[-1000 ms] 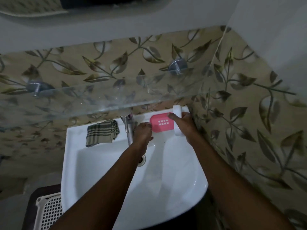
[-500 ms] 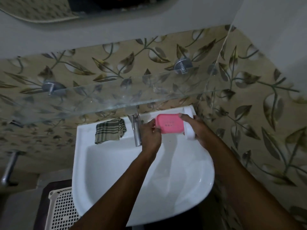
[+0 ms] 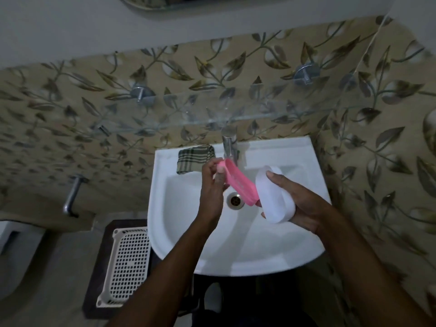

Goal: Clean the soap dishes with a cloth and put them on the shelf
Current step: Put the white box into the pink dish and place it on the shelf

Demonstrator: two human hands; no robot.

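Note:
Over the white sink (image 3: pixel 179 246) my left hand (image 3: pixel 211 185) grips the far end of a pink soap dish (image 3: pixel 239 182), which tilts down to the right above the drain. My right hand (image 3: pixel 299 204) cups a white oval soap dish (image 3: pixel 274 197) from below, thumb on its upper rim. The two dishes touch or nearly touch at the pink one's lower end. A green checked cloth (image 3: pixel 192 158) lies folded on the sink's back ledge, left of the metal tap (image 3: pixel 230 145). The glass shelf (image 3: pixel 271 107) runs along the leaf-patterned wall above the tap.
A white perforated basket (image 3: pixel 127 265) sits on a dark stand left of the sink. A metal wall tap (image 3: pixel 72 197) sticks out at the lower left. The tiled side wall closes in at the right. A mirror edge shows at the top.
Both hands have lifted the dishes off the sink's back ledge and brought them over the basin. The pink dish came out of the white one and now tilts. The camera view dropped lower.

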